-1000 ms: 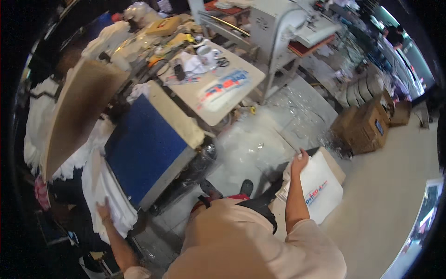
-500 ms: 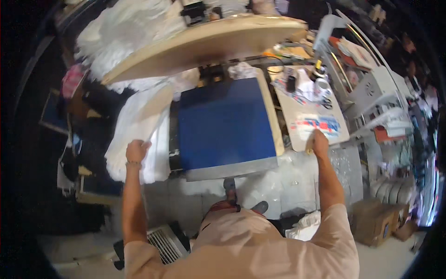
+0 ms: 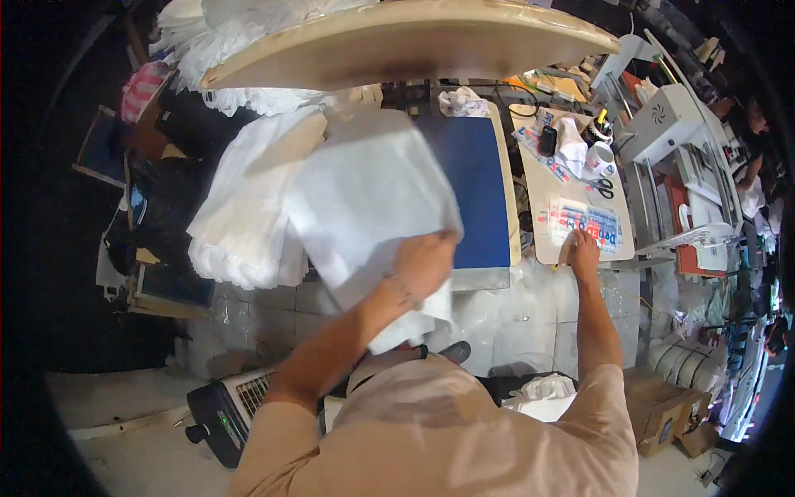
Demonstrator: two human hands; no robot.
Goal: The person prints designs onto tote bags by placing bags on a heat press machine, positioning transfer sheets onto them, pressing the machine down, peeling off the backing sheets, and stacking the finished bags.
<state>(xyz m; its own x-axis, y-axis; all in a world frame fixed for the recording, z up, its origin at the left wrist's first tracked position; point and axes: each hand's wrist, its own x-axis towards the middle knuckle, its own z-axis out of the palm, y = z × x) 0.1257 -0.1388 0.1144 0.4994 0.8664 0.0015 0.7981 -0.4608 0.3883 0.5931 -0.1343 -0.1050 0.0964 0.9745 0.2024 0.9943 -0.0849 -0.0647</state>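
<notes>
My left hand (image 3: pixel 424 263) is closed on a corner of a white cloth piece (image 3: pixel 364 190), which hangs partly over the blue pad (image 3: pixel 484 195). Left of it lies a stack of white cloths (image 3: pixel 248 190). On the beige board (image 3: pixel 548 184) at the right lies a see-through printed sheet (image 3: pixel 609 225) with blue and red lettering. My right hand (image 3: pixel 585 255) is at the near edge of that sheet, fingers bent and pinching there. Its fingertips partly cover the print.
A big curved board (image 3: pixel 414 50) overhangs the pad's far side. Scissors (image 3: pixel 605 189), a white mug (image 3: pixel 599 157) and a pen holder (image 3: pixel 598 131) stand on the beige board. A white machine (image 3: pixel 662 124) is at the right, a cardboard box (image 3: pixel 662 406) on the floor.
My left hand has moved right from the stack, pulling a white cloth partly over the blue pad. My right hand stays at the printed sheet. The view has shifted somewhat.
</notes>
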